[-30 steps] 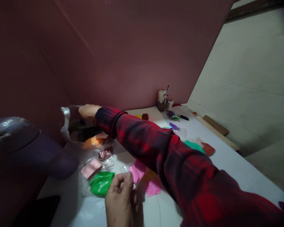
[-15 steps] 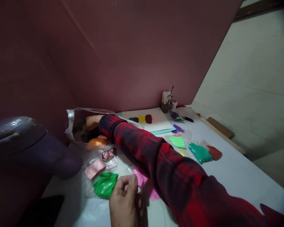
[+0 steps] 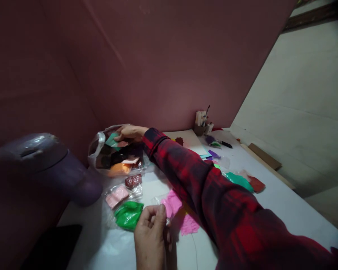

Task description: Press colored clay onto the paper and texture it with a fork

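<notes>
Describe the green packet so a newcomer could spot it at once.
Find the purple bottle on the white table. To its right, beside the left hand, lies the green packet. Its bright green sets it apart from the pale pink packet and dark red packet beyond.

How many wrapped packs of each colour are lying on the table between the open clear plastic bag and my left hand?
Bright green, shiny, plastic-wrapped pack: 1
Pale pink, blocky, plastic-wrapped pack: 1
Dark red, small, plastic-wrapped pack: 1
Total between the clear plastic bag and your left hand: 3
</notes>
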`<state>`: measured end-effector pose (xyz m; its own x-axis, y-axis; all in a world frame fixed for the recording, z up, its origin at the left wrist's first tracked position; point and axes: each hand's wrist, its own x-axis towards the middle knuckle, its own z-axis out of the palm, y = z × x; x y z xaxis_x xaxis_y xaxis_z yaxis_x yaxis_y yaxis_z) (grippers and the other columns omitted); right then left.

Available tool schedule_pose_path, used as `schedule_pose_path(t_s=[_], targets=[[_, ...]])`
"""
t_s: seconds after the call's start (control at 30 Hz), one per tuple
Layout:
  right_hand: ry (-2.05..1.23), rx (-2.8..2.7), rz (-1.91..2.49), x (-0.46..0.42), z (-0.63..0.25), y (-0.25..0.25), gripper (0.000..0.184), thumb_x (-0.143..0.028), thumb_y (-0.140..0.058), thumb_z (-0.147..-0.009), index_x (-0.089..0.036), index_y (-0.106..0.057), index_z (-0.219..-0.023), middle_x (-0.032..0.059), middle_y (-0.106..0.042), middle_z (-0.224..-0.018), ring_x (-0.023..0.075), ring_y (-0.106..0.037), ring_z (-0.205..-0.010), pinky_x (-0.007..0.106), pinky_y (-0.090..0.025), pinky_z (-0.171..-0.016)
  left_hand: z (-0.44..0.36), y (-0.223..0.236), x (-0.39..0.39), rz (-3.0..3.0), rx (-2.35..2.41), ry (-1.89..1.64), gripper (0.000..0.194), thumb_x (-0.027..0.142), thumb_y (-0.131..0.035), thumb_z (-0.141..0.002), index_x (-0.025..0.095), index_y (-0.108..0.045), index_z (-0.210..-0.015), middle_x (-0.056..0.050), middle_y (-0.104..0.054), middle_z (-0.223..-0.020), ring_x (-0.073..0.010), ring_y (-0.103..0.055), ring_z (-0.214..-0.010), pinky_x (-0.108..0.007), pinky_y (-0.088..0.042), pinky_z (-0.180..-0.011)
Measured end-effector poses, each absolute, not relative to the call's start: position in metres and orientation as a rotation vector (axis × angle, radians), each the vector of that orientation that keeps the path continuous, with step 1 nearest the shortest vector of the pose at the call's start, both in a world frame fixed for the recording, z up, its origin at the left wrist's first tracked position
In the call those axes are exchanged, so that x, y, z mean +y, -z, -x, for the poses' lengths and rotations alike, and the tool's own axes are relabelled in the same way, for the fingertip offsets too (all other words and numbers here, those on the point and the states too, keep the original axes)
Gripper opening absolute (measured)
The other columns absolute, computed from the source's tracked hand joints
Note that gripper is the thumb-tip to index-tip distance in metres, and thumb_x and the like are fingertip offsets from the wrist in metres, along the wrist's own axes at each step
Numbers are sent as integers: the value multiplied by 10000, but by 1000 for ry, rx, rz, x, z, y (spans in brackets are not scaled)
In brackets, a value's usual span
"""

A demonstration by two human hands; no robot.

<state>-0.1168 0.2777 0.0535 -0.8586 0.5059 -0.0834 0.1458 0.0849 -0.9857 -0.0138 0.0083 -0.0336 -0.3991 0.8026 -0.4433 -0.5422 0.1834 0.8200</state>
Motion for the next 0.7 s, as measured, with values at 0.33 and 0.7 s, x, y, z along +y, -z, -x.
schedule_pose_path(t_s=[0.33,0.7], targets=[[-2266,-2193,308,285,75,-53,370,-118,-404,-972,-149,-461,-608,-35,-460,-425,71,-383,-359,149,-355,-383,16,28,7,-302,1337,-1492,411,493,-776,-666,182,-511,-710,88,-426,-477,-50,-351,-418,-151,-271,-405],[-2242,-2397,221,235,12,-73,102,-148,-641,-838,-88,-602,-765,-36,-562,-524,53,-450,-363,135,-331,-334,47,7,20,-717,1708,-1907,457,473,-763,-701,208,-615,-1044,-19,-628,-959,-140,-569,-805,-218,-457,-648]])
